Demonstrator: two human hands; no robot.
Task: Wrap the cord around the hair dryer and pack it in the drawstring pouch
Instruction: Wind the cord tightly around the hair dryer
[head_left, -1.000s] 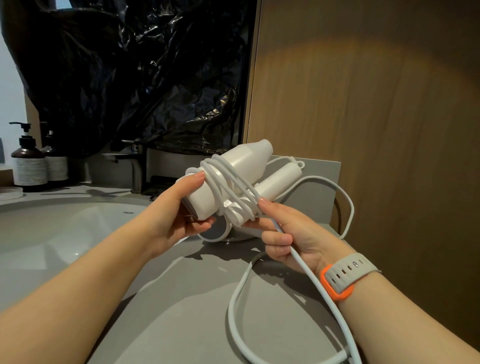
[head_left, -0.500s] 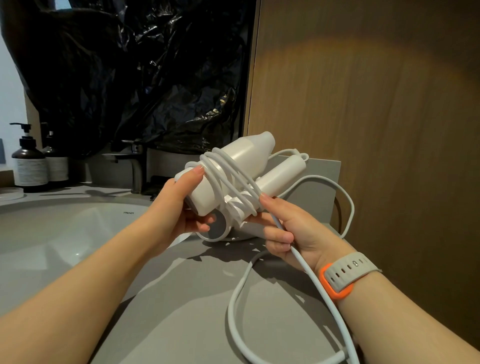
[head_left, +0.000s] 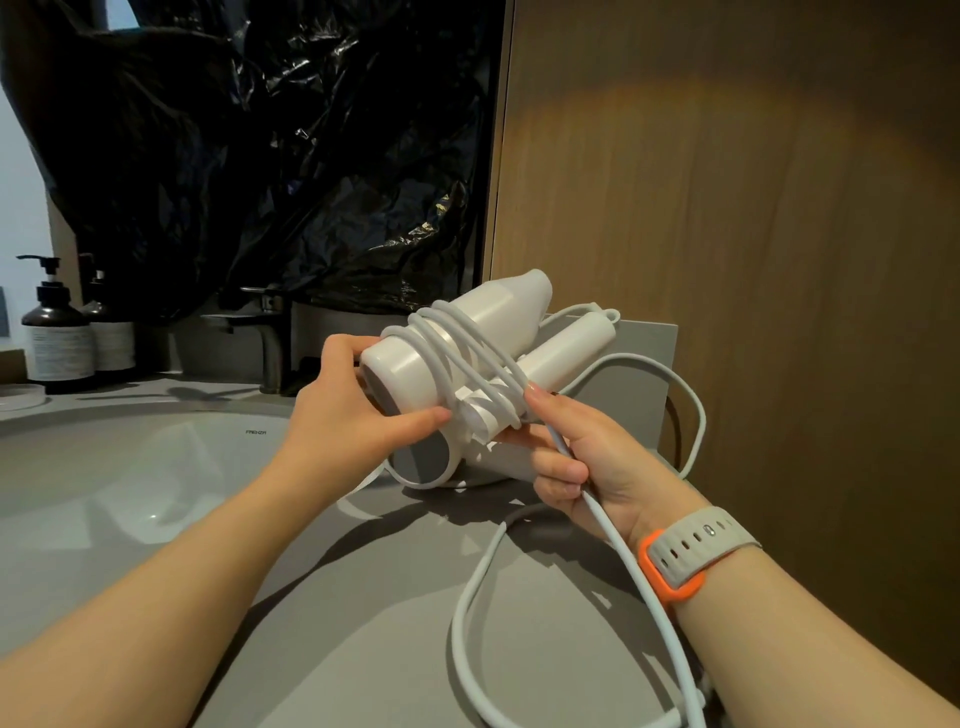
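Over counter (head_left: 363, 623), left hand (head_left: 343, 410) slid rearward on hair dryer (head_left: 400, 364), cord (head_left: 621, 551) gripped

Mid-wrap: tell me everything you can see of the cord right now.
The cord is white, round and smooth, rubbery-looking. Several turns cross diagonally over the white hair dryer, which the left hand grips. The right hand pinches the cord just past the last turn, and it runs down through that palm past the wrist. The rest lies slack in a big loop on the grey counter; another loop arcs behind the dryer. No plug is visible.
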